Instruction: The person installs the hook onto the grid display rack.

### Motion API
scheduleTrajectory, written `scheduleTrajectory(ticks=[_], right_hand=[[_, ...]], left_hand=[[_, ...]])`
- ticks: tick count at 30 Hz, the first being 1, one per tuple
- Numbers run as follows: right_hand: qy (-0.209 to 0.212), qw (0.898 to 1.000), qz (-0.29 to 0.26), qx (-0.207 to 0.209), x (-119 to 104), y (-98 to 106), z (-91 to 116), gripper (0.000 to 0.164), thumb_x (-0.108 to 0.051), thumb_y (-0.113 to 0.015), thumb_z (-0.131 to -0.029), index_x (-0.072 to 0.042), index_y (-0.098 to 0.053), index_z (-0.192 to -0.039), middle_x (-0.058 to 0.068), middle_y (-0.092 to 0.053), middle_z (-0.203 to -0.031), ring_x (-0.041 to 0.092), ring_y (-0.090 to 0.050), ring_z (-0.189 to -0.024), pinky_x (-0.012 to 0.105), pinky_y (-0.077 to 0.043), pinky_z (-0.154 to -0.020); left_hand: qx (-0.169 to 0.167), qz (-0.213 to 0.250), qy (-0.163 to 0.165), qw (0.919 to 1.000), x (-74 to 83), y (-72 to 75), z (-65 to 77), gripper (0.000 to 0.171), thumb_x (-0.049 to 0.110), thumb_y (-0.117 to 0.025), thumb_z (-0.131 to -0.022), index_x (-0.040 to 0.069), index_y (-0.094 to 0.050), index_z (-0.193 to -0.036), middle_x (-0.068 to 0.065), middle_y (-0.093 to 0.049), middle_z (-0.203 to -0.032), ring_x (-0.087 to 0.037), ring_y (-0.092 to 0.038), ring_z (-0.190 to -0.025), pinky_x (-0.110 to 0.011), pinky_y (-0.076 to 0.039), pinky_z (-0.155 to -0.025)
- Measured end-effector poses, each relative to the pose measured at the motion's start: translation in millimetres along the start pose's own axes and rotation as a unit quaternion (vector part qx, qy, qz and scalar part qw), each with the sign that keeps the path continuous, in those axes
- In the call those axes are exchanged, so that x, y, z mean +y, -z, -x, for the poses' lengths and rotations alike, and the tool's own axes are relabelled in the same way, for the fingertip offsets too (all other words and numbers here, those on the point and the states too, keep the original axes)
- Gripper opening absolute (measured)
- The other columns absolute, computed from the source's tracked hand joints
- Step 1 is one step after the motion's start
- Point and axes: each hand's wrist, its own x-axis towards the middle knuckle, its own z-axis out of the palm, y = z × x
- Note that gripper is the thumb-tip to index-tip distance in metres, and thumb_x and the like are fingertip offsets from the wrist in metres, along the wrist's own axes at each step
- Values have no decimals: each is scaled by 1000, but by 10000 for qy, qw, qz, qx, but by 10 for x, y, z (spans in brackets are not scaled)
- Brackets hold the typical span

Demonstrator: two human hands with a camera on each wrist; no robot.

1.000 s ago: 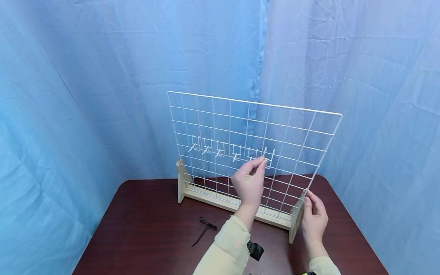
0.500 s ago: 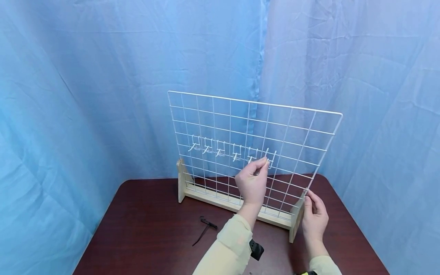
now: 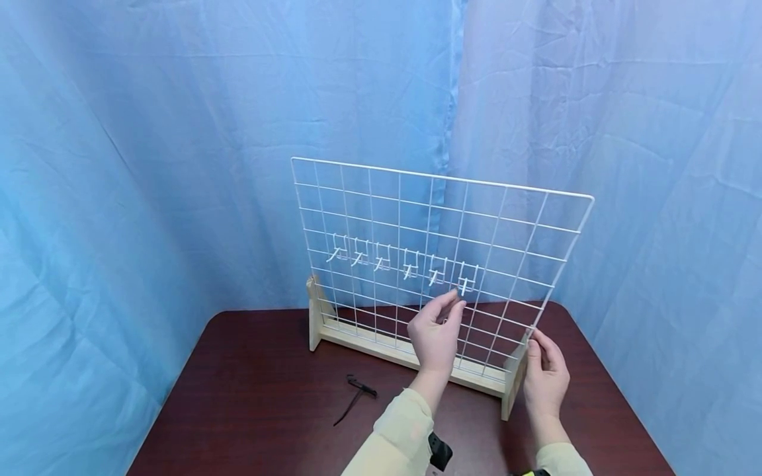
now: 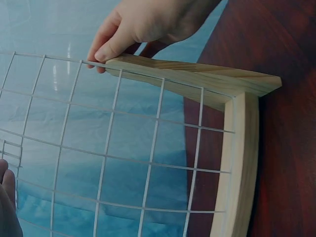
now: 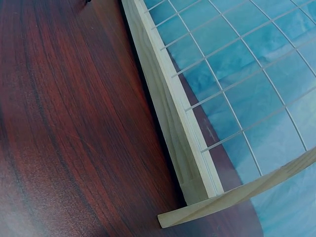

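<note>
A white wire grid panel (image 3: 506, 231) stands in a pale wooden base (image 3: 369, 346) on the table. Several white wire hooks (image 3: 409, 271) hang in a row along one of its wires. Just below the rightmost hook (image 3: 465, 285) is my left hand (image 3: 437, 334), thumb and index finger a little apart, nothing visible between them. My right hand (image 3: 544, 383) pinches the panel's right edge where it meets the wooden side piece (image 3: 513, 380). The left wrist view shows this right hand (image 4: 153, 24) with thumb and fingers on the edge wire; the left fingers (image 4: 7, 197) appear at its left border.
A black hook-like piece with a long thin arm (image 3: 355, 400) lies on the dark red-brown table (image 3: 250, 396), in front of the base. Blue curtains (image 3: 178, 165) hang behind and on both sides of the table.
My left hand has let go of the rightmost hook, which now hangs lower on the grid, and its fingertips have dropped below it. The right hand keeps its place.
</note>
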Motion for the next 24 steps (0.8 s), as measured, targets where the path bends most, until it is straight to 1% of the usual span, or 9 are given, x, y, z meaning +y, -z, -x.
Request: scheduleTrajectory(ticks=[2, 5, 8, 11, 14, 18, 22, 24], right_hand=[[13, 10000, -21, 4, 1, -1, -4, 24, 6, -56, -97, 15, -62, -118, -6, -68, -111, -3, -61, -101, 11, -47, -82], [33, 10000, -32, 14, 8, 0, -7, 24, 7, -56, -96, 15, -62, -118, -6, -68, -111, -3, -61, -101, 11, -47, -82], [38, 10000, -41, 14, 14, 1, -9, 24, 7, -56, -96, 15, -62, -118, -8, -68, -110, -3, -62, -101, 11, -47, -82], [31, 10000, -35, 11, 15, 3, -8, 24, 7, -56, -96, 15, -62, -118, -7, -67, -110, -2, -62, -101, 11, -47, -82], [2, 10000, -16, 4, 10, 4, -4, 25, 7, -55, -97, 15, -62, -119, -7, -67, -110, -2, -62, -100, 11, -47, -82], [-53, 10000, 18, 0, 0, 1, 1, 25, 6, -56, -97, 15, -62, -119, -8, -67, -110, -3, -61, -100, 10, -47, -82], [-76, 10000, 35, 8, -9, -4, 3, 25, 6, -56, -97, 15, -62, -119, -8, -67, -110, -3, -61, -101, 10, -47, -83], [-70, 10000, 25, 16, -12, -3, 3, 25, 6, -56, -97, 16, -62, -118, -9, -67, -110, -3, -61, -101, 10, -47, -83]], left_hand=[[0, -31, 29, 10000, -59, 25, 41, 18, 2, -79, -81, 5, -78, -98, -4, -76, -90, -14, -73, -77, -24, -58, -67], [11, -105, 29, 9999, -130, 68, 101, 16, 1, -79, -81, 6, -78, -96, -2, -76, -88, -11, -72, -74, -24, -58, -65], [-10, -186, 144, 9997, -205, 109, 168, 14, 1, -78, -81, 7, -78, -95, -2, -76, -87, -8, -71, -71, -22, -57, -63], [-24, -212, 355, 9991, -284, 147, 237, 12, 2, -78, -82, 8, -78, -93, -3, -76, -86, -6, -70, -70, -20, -56, -63], [-25, -203, 470, 9987, -351, 191, 294, 11, 1, -77, -82, 7, -78, -92, -5, -75, -85, -8, -70, -69, -21, -57, -63], [-32, -281, 587, 9979, -432, 264, 359, 10, 0, -77, -82, 4, -77, -91, -4, -75, -84, -11, -71, -70, -22, -57, -62], [-85, -316, 796, 9963, -528, 346, 419, 7, 1, -76, -83, 3, -77, -91, -4, -75, -86, -15, -72, -75, -25, -58, -68], [-121, -368, 904, 9951, -573, 393, 443, 7, 3, -76, -84, 4, -76, -91, -5, -75, -86, -16, -72, -77, -26, -58, -71]])
